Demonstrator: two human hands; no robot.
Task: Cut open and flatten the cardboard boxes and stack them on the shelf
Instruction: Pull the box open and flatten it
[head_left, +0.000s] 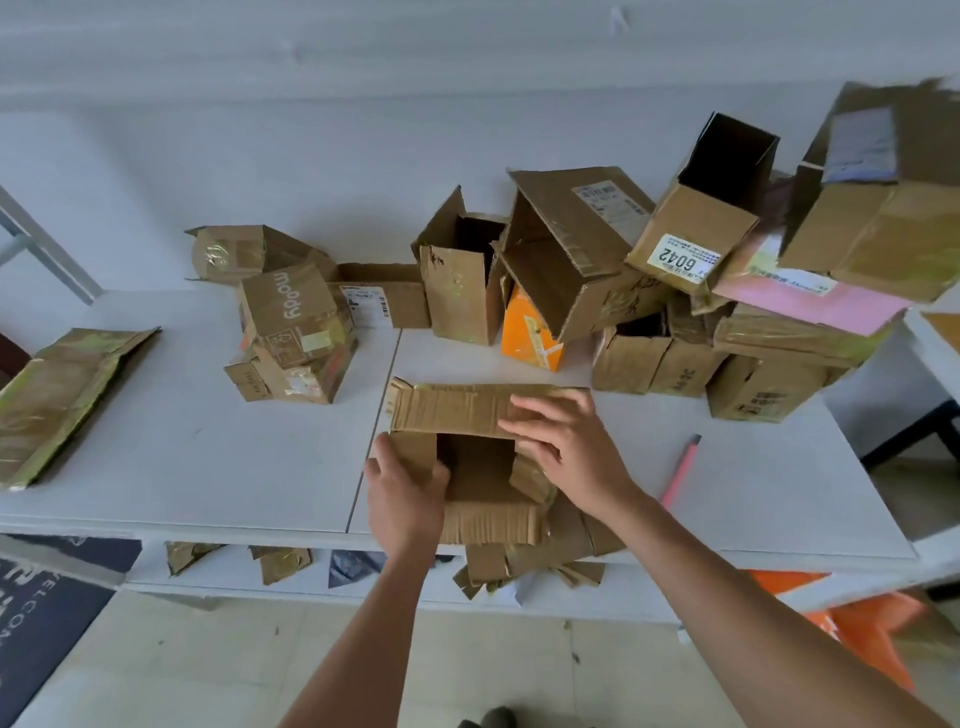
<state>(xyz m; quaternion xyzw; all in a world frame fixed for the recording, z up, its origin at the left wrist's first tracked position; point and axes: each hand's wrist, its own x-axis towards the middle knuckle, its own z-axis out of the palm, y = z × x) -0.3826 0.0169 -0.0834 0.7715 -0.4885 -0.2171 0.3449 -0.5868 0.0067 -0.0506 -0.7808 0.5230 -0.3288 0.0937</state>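
The opened cardboard box (480, 457) lies directly in front of me, near the front edge of the white table (208, 447), and both of my hands are on it. Its far flap (457, 408) is folded outward and lies almost flat on the table. The long axis of this flap runs from left to right, across my view. The mouth of the box faces up at me, and I can see the dark inside.

My left hand (402, 491) holds the left wall of the box; the thumb is curled over the edge and the fingers are behind the wall, so I cannot see them well. My right hand (566, 447) comes from the right side and lies over the right end of the far flap, with fingers spread and only lightly bent. It presses more than it grips, I think. Both hands are equally near, one on each side.

The pink cutter (680, 473) lies on the table to the right, apart from the box and nearer to my right hand.

In my judgement the box is already open, and the next move is to press the walls down flat along the left-right axis. More boxes (571, 249) wait behind, and flattened pieces (524, 561) lie on the lower shelf (228, 566) below the table edge.
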